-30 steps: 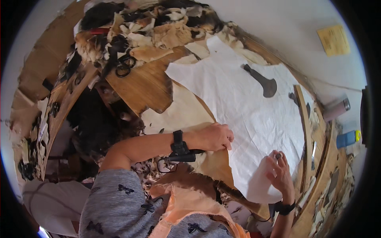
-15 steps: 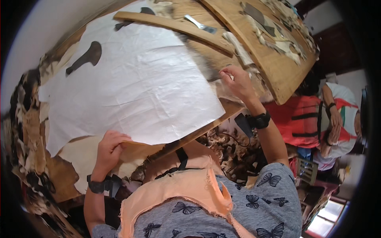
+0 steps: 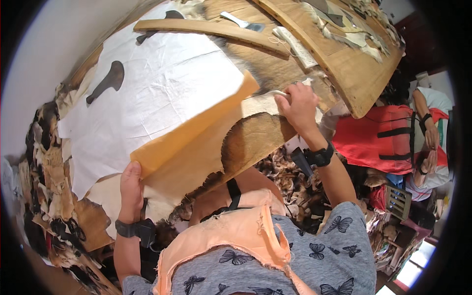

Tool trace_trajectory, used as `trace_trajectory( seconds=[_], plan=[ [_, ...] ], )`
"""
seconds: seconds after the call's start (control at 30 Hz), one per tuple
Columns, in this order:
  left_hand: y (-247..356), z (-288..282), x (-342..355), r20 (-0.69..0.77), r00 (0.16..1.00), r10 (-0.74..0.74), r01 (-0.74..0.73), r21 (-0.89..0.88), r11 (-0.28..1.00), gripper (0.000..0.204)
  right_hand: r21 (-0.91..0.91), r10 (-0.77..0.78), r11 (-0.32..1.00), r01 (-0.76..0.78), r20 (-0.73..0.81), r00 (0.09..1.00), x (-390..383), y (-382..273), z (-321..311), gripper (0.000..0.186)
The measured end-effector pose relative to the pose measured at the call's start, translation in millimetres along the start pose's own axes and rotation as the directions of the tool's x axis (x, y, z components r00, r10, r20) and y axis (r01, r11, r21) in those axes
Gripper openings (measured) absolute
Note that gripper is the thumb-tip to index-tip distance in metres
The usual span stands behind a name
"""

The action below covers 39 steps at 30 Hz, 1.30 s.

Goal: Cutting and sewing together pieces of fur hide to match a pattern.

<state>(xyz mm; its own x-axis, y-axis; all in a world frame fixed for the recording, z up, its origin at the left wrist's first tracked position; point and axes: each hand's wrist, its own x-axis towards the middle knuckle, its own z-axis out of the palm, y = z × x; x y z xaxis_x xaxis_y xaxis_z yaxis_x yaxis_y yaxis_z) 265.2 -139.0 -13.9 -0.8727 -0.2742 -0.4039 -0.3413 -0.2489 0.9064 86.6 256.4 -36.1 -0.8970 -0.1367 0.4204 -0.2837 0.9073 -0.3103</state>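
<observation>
Holding white sheet [image 3: 164, 93] turned back in left fingers [image 3: 132, 170], tension evenly to avoid creasing; cannot tell grip of right fingers [image 3: 304, 93].

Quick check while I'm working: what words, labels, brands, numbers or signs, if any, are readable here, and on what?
None readable.
White sheet in the left hand: no lettering visible.
Grey shirt: butterfly shapes, no lettering visible.
Long white object beyond the right hand: any marking is too small to read.
</observation>
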Motion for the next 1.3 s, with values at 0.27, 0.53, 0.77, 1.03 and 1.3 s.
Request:
trace_trajectory(
  seconds=[0.27, 0.53, 0.77, 1.03, 1.3],
  plan=[
    [18.1, 28.0, -14.0, 0.312, 0.871, 0.379, -0.451, 0.814, 0.366, 0.012, -0.085, 0.047, 0.996, -0.035, 0.141, 0.989, 20.8, 2.1, 8.7, 0.021],
    [0.1, 30.8, -15.8, 0.303, 0.773, 0.558, -0.555, 0.749, 0.362, 0.012, -0.122, 0.079, 0.991, -0.053, 0.216, 0.973, 11.6, 34.6, -5.0, 0.031],
    [-5.5, 24.5, -24.0, 0.295, 0.775, 0.559, -0.578, 0.689, 0.437, 0.005, -0.118, 0.041, 0.993, -0.013, 0.237, 0.971, 16.6, 26.5, -2.1, 0.029],
    [-6.0, 23.3, -19.4, 0.309, 0.734, 0.604, -0.625, 0.656, 0.423, 0.004, -0.170, 0.104, 0.983, -0.065, 0.230, 0.968, 16.3, 22.4, -17.3, 0.031],
    [-4.6, 22.2, -22.3, 0.298, 0.763, 0.574, -0.599, 0.661, 0.452, 0.004, -0.223, 0.170, 0.967, -0.120, 0.222, 0.960, 11.2, 30.8, -20.4, 0.034]
  ],
)
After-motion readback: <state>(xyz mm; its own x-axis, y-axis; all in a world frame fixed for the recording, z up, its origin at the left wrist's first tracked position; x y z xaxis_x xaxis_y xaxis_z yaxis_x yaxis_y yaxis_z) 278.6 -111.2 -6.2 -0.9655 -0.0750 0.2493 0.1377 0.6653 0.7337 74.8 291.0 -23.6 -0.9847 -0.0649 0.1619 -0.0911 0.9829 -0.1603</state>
